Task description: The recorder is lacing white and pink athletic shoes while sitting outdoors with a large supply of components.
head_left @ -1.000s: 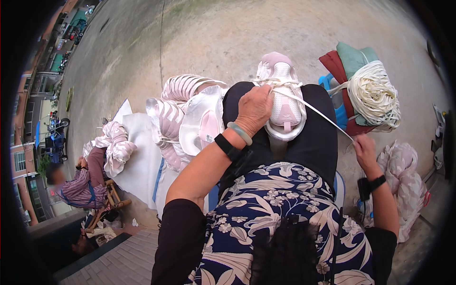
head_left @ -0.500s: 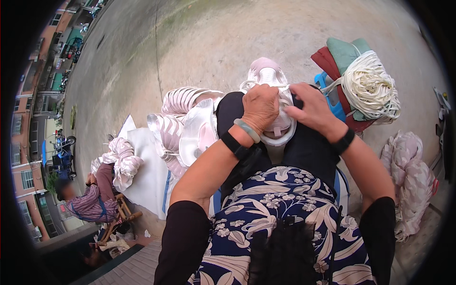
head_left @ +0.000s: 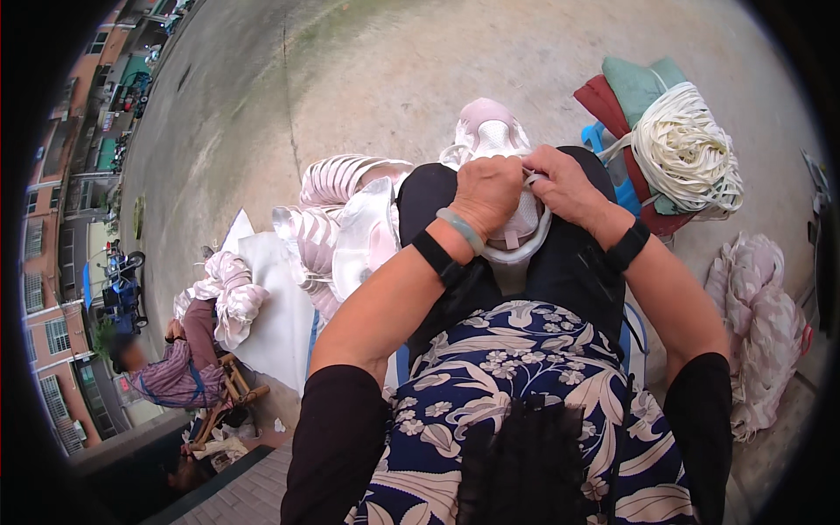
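A pale pink and white sneaker sits between my knees, its toe pointing away from me and its heel close to my lap. My left hand is closed over the lacing area, gripping a white shoelace, though its fingertips are mostly hidden. Right beside it, my right hand pinches the same shoelace between thumb and fingers. The two hands nearly touch above the shoe's opening. Their bodies cover the middle of the shoe.
Bundled pink-and-white shoe pieces lie left of my knees on a white sheet. At right, a coil of cream laces rests on red and green cloth above a blue stool. Another bundle lies lower right. A seated person is at left.
My right hand has closed from spread fingers into a pinch on the shoelace and moved in toward the left hand. The left hand has shifted slightly right.
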The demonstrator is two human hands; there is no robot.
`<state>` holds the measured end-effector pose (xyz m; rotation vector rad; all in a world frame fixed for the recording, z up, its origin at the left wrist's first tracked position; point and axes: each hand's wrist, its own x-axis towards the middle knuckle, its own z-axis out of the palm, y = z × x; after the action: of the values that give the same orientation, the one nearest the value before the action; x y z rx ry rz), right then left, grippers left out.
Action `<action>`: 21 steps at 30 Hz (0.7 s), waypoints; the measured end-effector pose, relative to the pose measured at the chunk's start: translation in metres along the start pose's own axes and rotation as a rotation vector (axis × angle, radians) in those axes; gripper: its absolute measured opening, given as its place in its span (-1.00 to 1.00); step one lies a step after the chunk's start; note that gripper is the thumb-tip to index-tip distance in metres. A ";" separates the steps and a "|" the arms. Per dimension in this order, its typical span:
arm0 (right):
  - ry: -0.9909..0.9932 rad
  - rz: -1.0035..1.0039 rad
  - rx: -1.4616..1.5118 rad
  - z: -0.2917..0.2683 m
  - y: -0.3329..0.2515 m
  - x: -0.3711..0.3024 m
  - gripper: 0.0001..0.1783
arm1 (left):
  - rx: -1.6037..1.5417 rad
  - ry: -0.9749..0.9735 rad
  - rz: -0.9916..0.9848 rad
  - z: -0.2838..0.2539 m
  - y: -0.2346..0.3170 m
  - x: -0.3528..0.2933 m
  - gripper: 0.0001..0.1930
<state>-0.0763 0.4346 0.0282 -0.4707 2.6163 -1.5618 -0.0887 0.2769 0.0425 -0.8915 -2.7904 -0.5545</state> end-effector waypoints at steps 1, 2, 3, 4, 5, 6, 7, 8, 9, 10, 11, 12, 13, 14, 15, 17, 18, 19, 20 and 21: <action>-0.006 0.023 0.006 -0.001 -0.002 -0.002 -0.72 | 0.037 -0.035 0.032 -0.001 0.000 0.001 -0.88; -0.011 0.045 0.013 -0.001 -0.005 -0.004 -0.69 | 0.047 -0.029 0.029 -0.001 -0.001 0.001 -0.88; -0.008 0.040 0.014 0.001 -0.007 -0.006 -0.69 | 0.025 0.026 0.093 -0.001 -0.001 0.002 -0.90; 0.046 0.042 0.011 0.004 -0.008 -0.008 -0.66 | 0.003 0.082 0.156 -0.002 -0.002 0.002 -0.91; 0.099 0.045 0.009 0.006 -0.008 -0.008 -0.62 | 0.009 0.083 0.157 -0.005 -0.005 0.002 -0.91; 0.107 0.046 0.009 0.004 -0.007 -0.008 -0.62 | 0.049 0.096 0.224 -0.011 -0.003 0.001 -0.94; 0.091 0.045 -0.002 0.004 -0.006 -0.010 -0.60 | 0.088 0.105 0.285 -0.020 -0.001 -0.003 -0.97; 0.074 0.044 -0.012 0.004 -0.006 -0.012 -0.57 | 0.086 0.100 0.286 -0.030 0.001 -0.008 -0.97; 0.072 0.047 -0.010 0.005 -0.008 -0.014 -0.57 | 0.047 0.142 0.260 -0.044 0.003 -0.015 -0.96; 0.080 0.049 -0.013 0.004 -0.010 -0.014 -0.57 | 0.003 0.183 0.240 -0.054 0.001 -0.023 -0.92; 0.087 0.051 -0.015 0.004 -0.010 -0.016 -0.58 | -0.010 0.166 0.151 -0.061 -0.004 -0.038 -0.90; 0.092 0.056 -0.020 0.004 -0.008 -0.017 -0.58 | -0.022 0.153 0.065 -0.069 -0.012 -0.054 -0.88; 0.121 0.033 -0.023 0.005 -0.004 -0.019 -0.58 | 0.046 0.149 0.001 -0.076 -0.023 -0.074 -0.86; 0.146 0.005 -0.022 0.007 -0.003 -0.019 -0.58 | 0.119 0.145 -0.068 -0.083 -0.039 -0.099 -0.83; 0.144 0.004 -0.019 0.007 -0.005 -0.018 -0.58 | 0.115 0.202 -0.197 -0.084 -0.068 -0.135 -0.81; 0.124 0.021 -0.069 0.005 -0.010 -0.018 -0.59 | 0.353 0.104 -0.478 -0.097 -0.112 -0.208 -0.82; 0.121 0.019 -0.065 0.006 -0.010 -0.018 -0.59 | 0.420 0.058 -0.662 -0.106 -0.131 -0.247 -0.81; 0.136 0.009 -0.065 0.007 -0.010 -0.018 -0.60 | 0.557 -0.091 -0.832 -0.114 -0.144 -0.279 -0.80; 0.150 -0.003 -0.063 0.008 -0.010 -0.018 -0.60 | 0.695 -0.244 -1.000 -0.122 -0.152 -0.309 -0.76; 0.144 -0.007 -0.057 0.009 -0.011 -0.018 -0.60 | 0.692 -0.337 -1.098 -0.132 -0.160 -0.340 -0.75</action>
<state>-0.0546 0.4268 0.0313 -0.3852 2.7742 -1.5833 0.0983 -0.0744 0.0280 0.7891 -3.1661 0.5299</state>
